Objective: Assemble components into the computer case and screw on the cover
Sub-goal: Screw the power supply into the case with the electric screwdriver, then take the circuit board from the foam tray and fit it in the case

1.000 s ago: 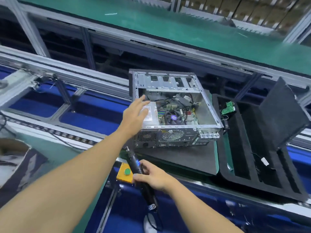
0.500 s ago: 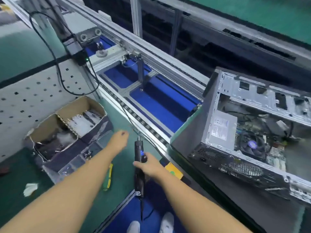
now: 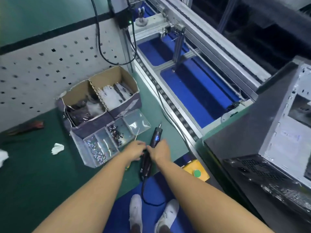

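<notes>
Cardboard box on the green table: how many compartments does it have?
2. The left compartment holds dark bags; the right compartment holds white pieces, with a divider between them. None seems hidden.

I am standing at a factory assembly-line station, facing an aluminium-framed conveyor (image 3: 210, 46), a pegboard wall (image 3: 50, 64), and a green-matted desk (image 3: 42, 182) carrying a screw tray (image 3: 104, 140).

No text, number or brand can be read in this view. The electric screwdriver (image 3: 154, 140) at lower centre carries a small blue lit spot, perhaps a display, but it is too blurred to read. On the computer case (image 3: 269, 140) at the right edge, faint bluish marks (image 3: 292, 136) may be a label; nothing is legible.
</notes>
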Tool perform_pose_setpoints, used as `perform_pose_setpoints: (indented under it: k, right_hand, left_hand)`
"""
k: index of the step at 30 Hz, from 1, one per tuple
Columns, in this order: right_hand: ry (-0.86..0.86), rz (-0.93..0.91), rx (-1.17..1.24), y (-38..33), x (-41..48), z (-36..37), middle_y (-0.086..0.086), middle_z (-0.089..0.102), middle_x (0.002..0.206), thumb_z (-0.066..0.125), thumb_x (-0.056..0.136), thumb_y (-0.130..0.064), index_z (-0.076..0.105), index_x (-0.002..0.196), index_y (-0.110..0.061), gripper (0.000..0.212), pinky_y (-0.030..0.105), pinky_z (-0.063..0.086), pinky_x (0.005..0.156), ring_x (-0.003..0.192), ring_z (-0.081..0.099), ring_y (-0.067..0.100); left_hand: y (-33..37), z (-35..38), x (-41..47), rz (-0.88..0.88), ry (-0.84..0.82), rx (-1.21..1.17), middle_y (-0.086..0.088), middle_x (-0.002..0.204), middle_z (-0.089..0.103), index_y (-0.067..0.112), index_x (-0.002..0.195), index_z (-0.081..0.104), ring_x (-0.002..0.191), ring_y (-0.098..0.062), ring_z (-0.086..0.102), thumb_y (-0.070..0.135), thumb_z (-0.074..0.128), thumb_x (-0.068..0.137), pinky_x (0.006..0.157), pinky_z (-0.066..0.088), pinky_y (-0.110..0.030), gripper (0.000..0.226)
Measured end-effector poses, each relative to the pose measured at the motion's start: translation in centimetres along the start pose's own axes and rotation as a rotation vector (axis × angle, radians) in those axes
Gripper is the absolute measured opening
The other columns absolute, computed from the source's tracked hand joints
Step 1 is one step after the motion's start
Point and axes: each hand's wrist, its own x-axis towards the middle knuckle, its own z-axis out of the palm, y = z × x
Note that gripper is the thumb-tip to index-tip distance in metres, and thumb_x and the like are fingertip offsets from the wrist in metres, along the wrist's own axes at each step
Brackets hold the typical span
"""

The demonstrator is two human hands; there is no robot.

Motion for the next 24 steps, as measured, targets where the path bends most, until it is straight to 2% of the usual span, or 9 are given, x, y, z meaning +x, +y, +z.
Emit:
perform_pose_setpoints:
  k: [3, 6, 8, 10, 13, 16, 18, 20, 24]
  right_hand:
    - [-0.004, 0.001, -0.028, -0.5, -0.6, -0.5, 0.019, 0.044, 0.138, 0.074, 0.092, -0.033, 0.043, 0.133, -0.002, 0.060, 0.041, 0.045, 0.102, 0.124, 0.052, 0.038]
    - [0.013, 0.000, -0.016, -0.9, -1.1, -2.2, 0.016, 0.045, 0.136, 0.067, 0.094, -0.033, 0.045, 0.133, -0.005, 0.053, 0.039, 0.043, 0.103, 0.127, 0.049, 0.036]
    - [0.034, -0.007, 0.041, -1.3, -1.7, -4.3, 0.014, 0.050, 0.132, 0.062, 0.096, -0.028, 0.048, 0.131, -0.007, 0.043, 0.035, 0.044, 0.097, 0.120, 0.054, 0.032]
    - [0.038, -0.019, 0.147, -1.9, -2.6, -6.7, 0.012, 0.058, 0.122, 0.060, 0.096, -0.022, 0.050, 0.128, -0.010, 0.036, 0.033, 0.048, 0.084, 0.100, 0.061, 0.027]
    - [0.091, -0.061, 0.289, -2.7, -5.0, -10.8, 0.001, 0.064, 0.088, 0.059, 0.093, -0.023, 0.051, 0.110, -0.021, 0.019, 0.029, 0.043, 0.058, 0.066, 0.054, 0.016]
    - [0.162, -0.113, 0.379, -3.3, -8.1, -15.1, -0.001, 0.068, 0.090, 0.059, 0.088, -0.030, 0.050, 0.095, -0.028, 0.011, 0.032, 0.048, 0.063, 0.070, 0.060, 0.018]
    - [0.233, -0.137, 0.421, -2.9, -10.3, -18.3, 0.001, 0.070, 0.092, 0.055, 0.082, -0.028, 0.054, 0.096, -0.027, 0.014, 0.031, 0.048, 0.063, 0.071, 0.061, 0.018]
    - [0.332, -0.152, 0.480, -2.1, -12.3, -21.5, 0.000, 0.069, 0.090, 0.056, 0.080, -0.026, 0.055, 0.094, -0.027, 0.014, 0.029, 0.050, 0.062, 0.068, 0.063, 0.017]
    - [0.560, -0.098, 0.548, 1.6, -16.1, -27.2, 0.006, 0.067, 0.097, 0.055, 0.089, -0.010, 0.055, 0.089, -0.027, 0.017, 0.042, 0.054, 0.081, 0.081, 0.061, 0.025]
  left_hand:
    - [-0.1, -0.1, 0.4, 0.042, 0.011, 0.101, -0.007, 0.124, 0.065, 0.016, 0.129, 0.060, 0.112, -0.024, 0.061, 0.016, 0.050, 0.098, 0.082, 0.047, -0.027, 0.032]
    - [0.8, -0.3, 0.3, 0.089, 0.038, 0.237, -0.012, 0.123, 0.067, 0.015, 0.122, 0.064, 0.113, -0.028, 0.062, 0.015, 0.052, 0.095, 0.095, 0.049, -0.035, 0.030]
    - [2.4, -0.5, -0.1, 0.143, 0.085, 0.290, -0.010, 0.120, 0.068, 0.017, 0.117, 0.066, 0.108, -0.029, 0.065, 0.016, 0.050, 0.093, 0.099, 0.050, -0.039, 0.028]
    - [5.0, -0.2, -0.9, 0.217, 0.110, 0.295, -0.008, 0.111, 0.071, 0.020, 0.107, 0.066, 0.100, -0.029, 0.067, 0.019, 0.049, 0.093, 0.095, 0.052, -0.040, 0.022]
    - [9.7, 1.8, -3.2, 0.380, 0.063, 0.207, -0.003, 0.088, 0.072, 0.017, 0.102, 0.069, 0.072, -0.020, 0.065, 0.016, 0.049, 0.093, 0.070, 0.055, -0.029, 0.022]
    - [14.2, 4.8, -6.3, 0.532, 0.031, 0.057, 0.003, 0.074, 0.068, 0.018, 0.090, 0.070, 0.047, -0.001, 0.056, 0.011, 0.050, 0.093, 0.042, 0.040, -0.015, 0.022]
    - [16.8, 7.2, -8.6, 0.620, -0.018, -0.021, 0.003, 0.079, 0.068, 0.015, 0.092, 0.071, 0.054, 0.001, 0.059, 0.011, 0.051, 0.093, 0.042, 0.041, -0.011, 0.020]
    - [18.8, 9.7, -10.9, 0.684, -0.088, -0.056, 0.003, 0.086, 0.069, 0.017, 0.092, 0.070, 0.071, -0.010, 0.062, 0.014, 0.053, 0.095, 0.056, 0.048, -0.017, 0.017]
    - [21.1, 15.1, -14.3, 0.787, -0.200, 0.128, 0.001, 0.108, 0.066, 0.021, 0.109, 0.064, 0.096, -0.020, 0.061, 0.030, 0.057, 0.094, 0.079, 0.046, -0.032, 0.019]
